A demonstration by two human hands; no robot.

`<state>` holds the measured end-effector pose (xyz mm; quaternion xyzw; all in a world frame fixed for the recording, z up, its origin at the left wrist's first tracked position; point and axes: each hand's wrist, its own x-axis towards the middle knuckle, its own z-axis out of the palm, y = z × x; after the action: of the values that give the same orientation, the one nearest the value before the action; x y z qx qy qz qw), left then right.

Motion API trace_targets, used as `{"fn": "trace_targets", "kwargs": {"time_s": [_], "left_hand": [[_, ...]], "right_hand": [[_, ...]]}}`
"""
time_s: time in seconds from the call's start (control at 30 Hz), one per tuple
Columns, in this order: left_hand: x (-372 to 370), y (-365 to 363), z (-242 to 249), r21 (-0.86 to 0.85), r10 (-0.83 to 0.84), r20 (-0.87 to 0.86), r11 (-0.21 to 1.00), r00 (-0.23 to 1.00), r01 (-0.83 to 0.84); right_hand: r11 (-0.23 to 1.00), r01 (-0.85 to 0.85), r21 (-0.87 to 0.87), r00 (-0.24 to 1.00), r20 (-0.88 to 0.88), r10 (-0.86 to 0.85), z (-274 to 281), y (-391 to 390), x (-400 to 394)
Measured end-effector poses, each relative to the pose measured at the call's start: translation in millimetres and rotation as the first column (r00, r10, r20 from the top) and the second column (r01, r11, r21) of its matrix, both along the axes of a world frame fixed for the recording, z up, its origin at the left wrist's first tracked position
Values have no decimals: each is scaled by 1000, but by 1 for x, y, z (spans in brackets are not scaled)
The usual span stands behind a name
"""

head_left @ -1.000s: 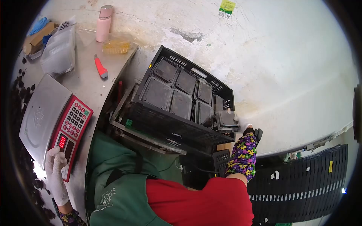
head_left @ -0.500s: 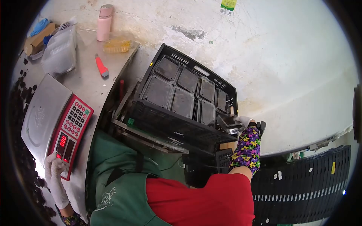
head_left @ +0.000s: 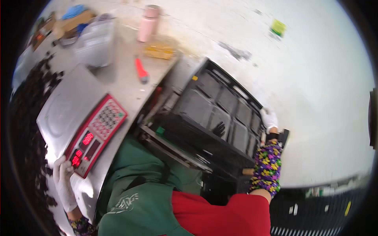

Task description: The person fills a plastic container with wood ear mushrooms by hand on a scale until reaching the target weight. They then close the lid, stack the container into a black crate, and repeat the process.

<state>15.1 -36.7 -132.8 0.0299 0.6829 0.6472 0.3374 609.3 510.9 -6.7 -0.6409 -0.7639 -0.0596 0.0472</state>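
A silver and red digital scale (head_left: 94,137) stands on the metal table with its red digits lit. My left hand (head_left: 65,179), in a white glove, touches its near lower corner, fingers extended and holding nothing. To the right, a black plastic crate (head_left: 197,137) holds rows of clear lidded boxes (head_left: 195,106) with dark contents. My right hand (head_left: 269,119), also in a white glove, rests at the crate's far right corner by the rim. Motion blur hides whether its fingers grip the rim. A dark finger-like shape shows on one box lid.
On the table are a red cutter (head_left: 141,71), a pink bottle (head_left: 148,24), a yellow-filled clear box (head_left: 159,51) and stacked clear trays (head_left: 95,45). Dark loose pieces (head_left: 29,129) cover the left side. Black stacked crates (head_left: 311,214) stand at lower right. A wall lies behind.
My right hand has let go of the clear box at the crate's right end and moved up to the far corner. My left hand stays at the scale. The view has turned.
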Motion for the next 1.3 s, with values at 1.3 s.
{"fn": "trace_targets", "kwargs": {"time_s": [1.3], "left_hand": [[-186, -93, 8, -302, -124, -934, 778, 336, -551]], "right_hand": [[490, -872, -12, 466, -326, 822, 103, -71, -547]]}}
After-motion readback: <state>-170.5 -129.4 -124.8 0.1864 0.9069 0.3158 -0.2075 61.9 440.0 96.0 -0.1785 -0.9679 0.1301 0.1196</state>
